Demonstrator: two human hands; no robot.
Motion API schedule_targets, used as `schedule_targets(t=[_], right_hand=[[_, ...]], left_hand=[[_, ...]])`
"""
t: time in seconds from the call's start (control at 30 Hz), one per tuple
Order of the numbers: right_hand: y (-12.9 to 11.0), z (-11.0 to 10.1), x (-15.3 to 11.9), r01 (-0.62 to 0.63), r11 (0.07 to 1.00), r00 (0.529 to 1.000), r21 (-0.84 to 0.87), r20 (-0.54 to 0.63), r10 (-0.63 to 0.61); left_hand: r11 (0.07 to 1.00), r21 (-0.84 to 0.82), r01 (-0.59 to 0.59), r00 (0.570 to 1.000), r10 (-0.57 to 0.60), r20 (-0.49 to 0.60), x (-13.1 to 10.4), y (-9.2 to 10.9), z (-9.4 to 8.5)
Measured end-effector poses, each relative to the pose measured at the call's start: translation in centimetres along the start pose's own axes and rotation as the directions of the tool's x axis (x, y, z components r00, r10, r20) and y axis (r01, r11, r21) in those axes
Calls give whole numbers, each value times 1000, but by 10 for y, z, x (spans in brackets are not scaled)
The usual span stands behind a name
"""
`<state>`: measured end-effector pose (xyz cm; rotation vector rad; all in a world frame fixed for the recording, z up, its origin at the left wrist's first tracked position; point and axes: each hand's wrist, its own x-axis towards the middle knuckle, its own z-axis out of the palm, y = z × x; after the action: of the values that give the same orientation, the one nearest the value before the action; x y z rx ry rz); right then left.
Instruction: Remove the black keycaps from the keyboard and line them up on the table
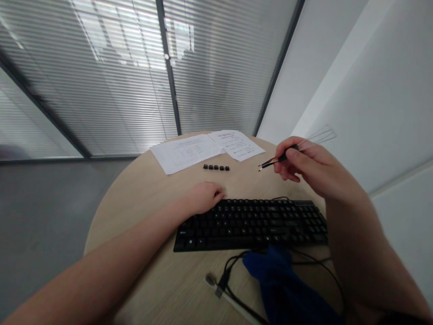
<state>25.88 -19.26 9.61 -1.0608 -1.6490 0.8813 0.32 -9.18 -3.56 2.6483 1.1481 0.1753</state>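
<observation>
My left hand [207,197] rests with curled fingers on the back left edge of a black keyboard [250,221]. Its fingertips are partly hidden, with a dark spot between thumb and finger. Raised above the keyboard's right part, my right hand [304,162] grips a keycap puller [283,155] by its black middle. The puller's two dark prongs point left over the table, and its thin wire loops stick out toward the upper right. Behind the keyboard, several black keycaps [216,167] stand in a row.
Two printed sheets of paper [186,151] lie at the round table's [131,189] far side. Near me are a blue cloth [287,284], a black cable with a USB plug [221,284], and a toothbrush-like brush [210,280]. Blinds and a white wall stand beyond.
</observation>
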Motion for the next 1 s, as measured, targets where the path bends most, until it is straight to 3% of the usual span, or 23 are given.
schedule_targets(t=[0.2, 0.37, 0.5, 0.63, 0.77, 1.0], right_hand=[[-26, -14, 5, 150, 986, 981, 74, -136, -139], [-28, -17, 20, 117, 992, 988, 49, -105, -112], [9, -3, 13, -40, 999, 998, -4, 55, 41], [68, 30, 4, -205, 978, 962, 25, 189, 197], [109, 62, 9, -270, 959, 954, 90, 157, 254], [131, 81, 9, -222, 971, 969, 85, 132, 210]], left_hand=[[999, -16, -38, 999, 38, -7, 1, -7, 1], [999, -30, -41, 999, 41, -10, 1, -7, -1], [998, -30, -48, 999, 48, 3, 0, -6, -2], [998, -37, -51, 999, 51, 2, 0, -6, -2], [996, -59, -71, 997, 71, 3, 0, -7, -3], [991, -96, -92, 995, 95, 19, -1, -11, -4]])
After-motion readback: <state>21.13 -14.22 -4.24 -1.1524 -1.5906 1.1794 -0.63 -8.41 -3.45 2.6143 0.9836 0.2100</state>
